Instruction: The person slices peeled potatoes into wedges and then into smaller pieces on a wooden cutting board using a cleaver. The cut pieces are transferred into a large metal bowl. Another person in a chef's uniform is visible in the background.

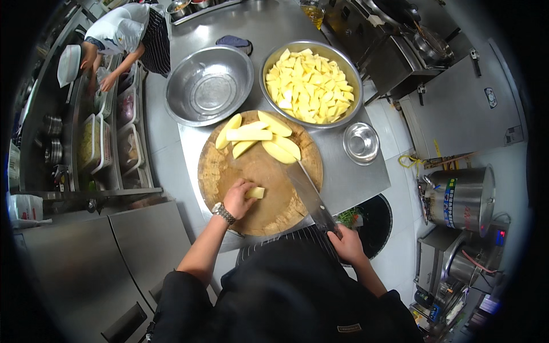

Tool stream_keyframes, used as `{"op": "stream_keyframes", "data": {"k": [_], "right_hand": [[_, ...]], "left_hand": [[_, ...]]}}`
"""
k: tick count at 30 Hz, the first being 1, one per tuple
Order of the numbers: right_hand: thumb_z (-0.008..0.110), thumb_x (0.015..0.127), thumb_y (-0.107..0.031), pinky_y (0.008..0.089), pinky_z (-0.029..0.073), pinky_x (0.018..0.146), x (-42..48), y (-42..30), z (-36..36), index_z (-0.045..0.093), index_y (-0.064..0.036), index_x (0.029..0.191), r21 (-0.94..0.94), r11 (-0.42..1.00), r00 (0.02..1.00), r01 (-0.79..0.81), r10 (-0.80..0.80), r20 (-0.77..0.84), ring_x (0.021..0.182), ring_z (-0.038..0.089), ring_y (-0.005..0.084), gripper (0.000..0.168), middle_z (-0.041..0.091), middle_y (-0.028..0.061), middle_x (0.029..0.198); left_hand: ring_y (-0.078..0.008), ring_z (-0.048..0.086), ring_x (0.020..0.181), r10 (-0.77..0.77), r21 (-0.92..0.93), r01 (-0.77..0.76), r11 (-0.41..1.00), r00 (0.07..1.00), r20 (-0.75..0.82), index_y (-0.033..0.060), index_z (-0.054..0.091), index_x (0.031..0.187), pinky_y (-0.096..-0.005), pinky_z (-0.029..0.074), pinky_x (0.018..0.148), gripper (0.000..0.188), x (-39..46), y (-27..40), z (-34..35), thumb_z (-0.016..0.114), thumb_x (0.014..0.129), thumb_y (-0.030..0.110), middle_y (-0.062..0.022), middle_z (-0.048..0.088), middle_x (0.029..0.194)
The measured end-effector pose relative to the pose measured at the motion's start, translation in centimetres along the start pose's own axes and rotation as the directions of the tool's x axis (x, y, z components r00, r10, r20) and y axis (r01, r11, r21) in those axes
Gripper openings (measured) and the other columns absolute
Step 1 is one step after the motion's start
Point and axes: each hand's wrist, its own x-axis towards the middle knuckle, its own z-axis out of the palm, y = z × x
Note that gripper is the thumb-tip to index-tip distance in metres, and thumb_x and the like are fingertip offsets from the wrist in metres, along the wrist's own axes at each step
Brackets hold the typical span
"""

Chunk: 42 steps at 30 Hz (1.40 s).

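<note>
My left hand [239, 198], with a metal watch on its wrist, holds a piece of peeled potato [256, 193] on the round wooden chopping block [266, 171]. In my right hand [348, 244] is the handle of a cleaver [309, 193]. Its blade slants over the right part of the block, with its tip close to the potato wedges [249, 135] at the far side. Beyond the block, a steel bowl [312, 47] is heaped with cut potato chunks [309, 85]. A wide steel basin [209, 85] to its left holds no food that I can see.
A small steel bowl [361, 143] sits on the steel table [360, 176], right of the block. Under the table's right corner stands a black bin [379, 227] with green scraps. Another person [120, 32] bends over food containers at the left. A large steel pot [461, 199] stands far right.
</note>
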Motion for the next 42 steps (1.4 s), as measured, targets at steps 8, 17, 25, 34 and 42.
{"op": "stream_keyframes", "data": {"k": [8,17,25,34,42], "right_hand": [[0.066,0.097,-0.034,0.0485,0.053,0.067,1.5,-3.4,0.3,0.067,-0.01,0.112,-0.247,0.951,0.972,0.184,-0.139,0.192,0.076,0.068,0.04,0.029,0.069,0.0177,0.078],[0.063,0.098,-0.035,0.0519,0.053,0.07,1.8,-6.1,-0.6,0.065,-0.011,0.113,-0.321,0.915,0.948,0.245,-0.158,0.275,0.08,0.068,0.0424,0.029,0.069,0.0196,0.082],[0.061,0.1,-0.036,0.0526,0.053,0.07,0.8,-6.4,-0.4,0.063,-0.011,0.114,-0.324,0.917,0.943,0.234,-0.133,0.304,0.08,0.068,0.0432,0.029,0.069,0.0201,0.082],[0.058,0.102,-0.034,0.0528,0.054,0.071,2.4,-3.2,3.7,0.057,-0.01,0.122,-0.355,0.909,0.943,0.22,-0.104,0.317,0.084,0.07,0.0421,0.031,0.071,0.0202,0.088],[0.067,0.099,-0.028,0.0386,0.051,0.06,1.1,-1.5,0.8,0.063,-0.006,0.121,-0.038,0.977,0.96,0.209,-0.198,0.197,0.065,0.066,0.0222,0.031,0.065,0.0088,0.07]], "left_hand": [[-0.0342,0.065,0.097,0.142,0.178,-0.082,0.981,0.923,-0.357,0.0037,0.069,0.099,-0.0425,0.055,0.082,0.016,-3.8,-0.3,3.2,0.075,0.084,0.003,-0.0124,0.066,0.107],[-0.0309,0.064,0.088,0.243,0.217,-0.183,0.959,0.925,-0.291,0.0042,0.07,0.093,-0.0398,0.055,0.076,0.011,-2.9,-1.2,3.3,0.073,0.084,0.0,-0.0093,0.067,0.098],[-0.0303,0.064,0.089,0.287,0.206,-0.244,0.948,0.934,-0.215,0.004,0.07,0.094,-0.0397,0.056,0.076,0.009,-2.4,-1.5,2.6,0.072,0.086,0.002,-0.0092,0.067,0.099],[-0.0332,0.064,0.089,0.272,0.158,-0.235,0.959,0.922,-0.276,0.0034,0.07,0.098,-0.0416,0.054,0.076,0.014,-2.7,-1.3,3.0,0.072,0.085,-0.002,-0.0117,0.066,0.1],[-0.0372,0.062,0.099,0.107,0.118,-0.078,0.99,0.961,-0.256,0.0034,0.064,0.118,-0.0459,0.053,0.085,0.034,-2.6,1.0,2.3,0.068,0.084,-0.003,-0.016,0.064,0.11]]}}
